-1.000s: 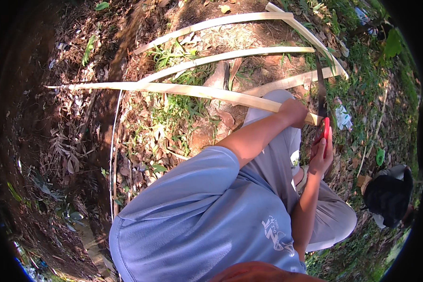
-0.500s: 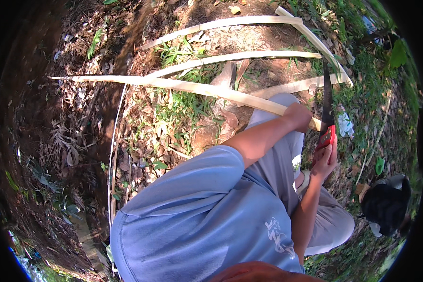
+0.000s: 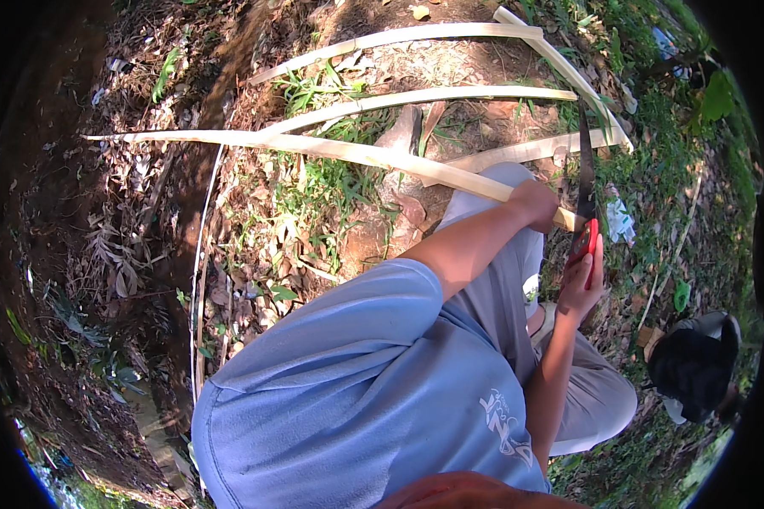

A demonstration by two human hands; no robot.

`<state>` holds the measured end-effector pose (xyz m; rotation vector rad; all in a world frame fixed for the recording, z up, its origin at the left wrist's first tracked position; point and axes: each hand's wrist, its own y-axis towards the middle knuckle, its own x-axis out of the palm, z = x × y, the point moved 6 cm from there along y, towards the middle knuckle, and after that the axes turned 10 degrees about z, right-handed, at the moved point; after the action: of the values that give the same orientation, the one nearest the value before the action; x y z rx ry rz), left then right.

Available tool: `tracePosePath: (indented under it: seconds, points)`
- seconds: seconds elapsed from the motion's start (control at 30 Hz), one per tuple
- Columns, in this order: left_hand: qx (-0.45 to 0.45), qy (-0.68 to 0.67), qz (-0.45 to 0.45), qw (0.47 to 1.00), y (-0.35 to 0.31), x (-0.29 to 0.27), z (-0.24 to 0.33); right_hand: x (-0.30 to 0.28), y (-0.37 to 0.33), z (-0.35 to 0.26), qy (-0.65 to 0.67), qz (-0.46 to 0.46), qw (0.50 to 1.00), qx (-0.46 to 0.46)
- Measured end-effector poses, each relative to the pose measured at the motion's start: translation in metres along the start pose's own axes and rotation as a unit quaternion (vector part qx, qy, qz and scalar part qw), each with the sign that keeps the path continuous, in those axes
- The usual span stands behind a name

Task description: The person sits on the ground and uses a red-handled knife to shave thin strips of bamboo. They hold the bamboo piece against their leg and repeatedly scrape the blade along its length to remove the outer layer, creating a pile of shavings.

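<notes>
My left hand (image 3: 532, 205) is closed around a long pale wooden strip (image 3: 365, 154), close to its right end and over my bent knee. The strip runs far out to the left and tapers to a thin tip. In my right hand (image 3: 581, 290) is the red handle of a handsaw (image 3: 587, 182). Its dark blade points away from me, upright in the picture. The strip's short free end meets the saw where blade and handle join; whether the teeth have cut into it I cannot make out.
Beyond the held strip lie other pale strips (image 3: 399, 36) on soil, grass and dry leaves, one slanting (image 3: 569, 72) at the far right. A crumpled light-blue wrapper (image 3: 620, 222) rests right of the saw. A black bag-like object (image 3: 694, 369) sits at the lower right.
The saw and my right hand have shifted slightly against the strip's end. My left hand keeps its grip. The whole view has moved a little.
</notes>
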<state>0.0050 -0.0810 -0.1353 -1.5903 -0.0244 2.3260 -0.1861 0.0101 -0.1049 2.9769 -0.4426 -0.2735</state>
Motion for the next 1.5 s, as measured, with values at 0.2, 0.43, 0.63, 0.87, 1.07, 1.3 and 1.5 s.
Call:
tracePosePath:
  seconds: [0.2,0.43,0.63,0.87,1.07,1.3,1.5]
  points:
    - [-0.009,-0.01,-0.008,1.0,0.005,0.009,-0.004,-0.004,0.006,-0.002,-0.044,-0.022,0.998,-0.046]
    - [-0.008,-0.002,-0.019,1.0,0.008,0.012,-0.004,-0.006,0.005,-0.002,-0.01,-0.023,0.999,-0.026]
    - [-0.002,-0.011,-0.021,1.0,0.006,0.013,-0.005,-0.007,0.003,-0.007,-0.031,-0.013,0.998,-0.055]
    - [-0.001,-0.008,-0.03,0.999,0.003,0.007,-0.007,-0.003,-0.001,-0.012,0.002,-0.02,1.0,-0.019]
    - [-0.006,-0.002,-0.047,0.999,0.003,0.006,-0.002,0.001,-0.007,-0.019,-0.008,0.0,0.999,-0.035]
    - [0.004,0.009,-0.05,0.999,0.004,0.004,-0.003,-0.005,-0.009,-0.016,-0.027,-0.017,0.999,0.005]
    - [0.002,0.012,-0.066,0.998,0.004,0.004,-0.001,-0.008,-0.013,-0.011,-0.045,0.005,0.999,-0.002]
